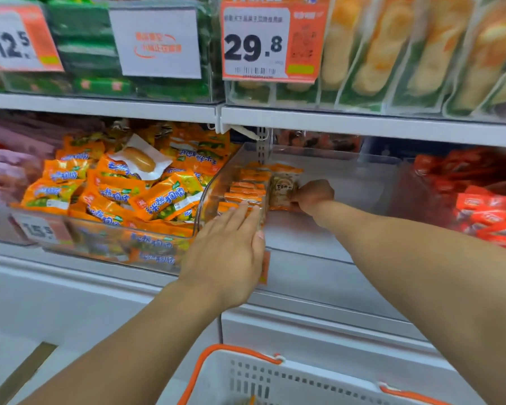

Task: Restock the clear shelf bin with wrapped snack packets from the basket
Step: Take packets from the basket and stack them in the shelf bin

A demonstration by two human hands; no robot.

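Observation:
The clear shelf bin [327, 168] sits on the middle shelf, mostly bare inside, with a row of orange wrapped snack packets [247, 187] stacked against its left wall. My right hand [314, 195] reaches deep into the bin and grips a packet with a round brown label [284, 188], pressed against that row. My left hand [231, 247] rests flat against the bin's front left corner, fingers spread, holding nothing. The white basket [289, 378] with orange handles is at the bottom edge; its contents are barely visible.
A neighbouring clear bin [105, 238] on the left is full of orange-and-green packets. Red packets [485, 206] fill the bin to the right. The upper shelf [362, 124] overhangs the bin, carrying price tags [263, 42] and bagged goods.

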